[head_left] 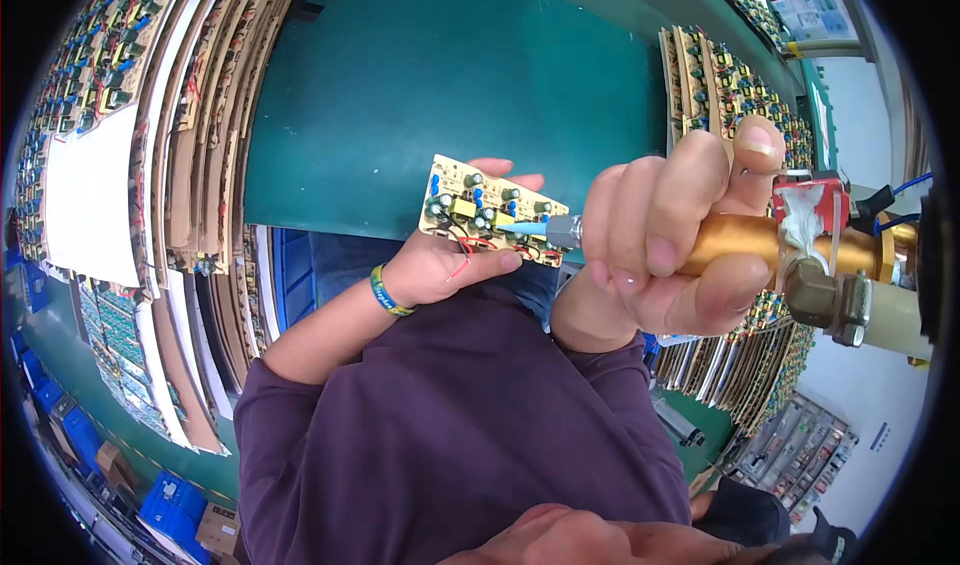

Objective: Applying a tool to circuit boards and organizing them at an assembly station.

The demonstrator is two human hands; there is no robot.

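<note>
My left hand grips a panel of several small circuit boards from below, thumb on its near edge and fingertips showing past the far edge. Blue, yellow and black parts stand on the panel, and thin red and black wires hang off its near side. Wrapped around a gold-coloured dispensing gun is my right hand. The gun's metal collar carries a pale blue tapered nozzle, whose tip points left at the yellow and black parts; whether it touches them I cannot tell.
Tall stacks of circuit boards between cardboard sheets stand at the left and right. Under the panel lies a green tabletop. Hoses and a red-and-white fitting trail from the gun. Blue bins sit at the lower left.
</note>
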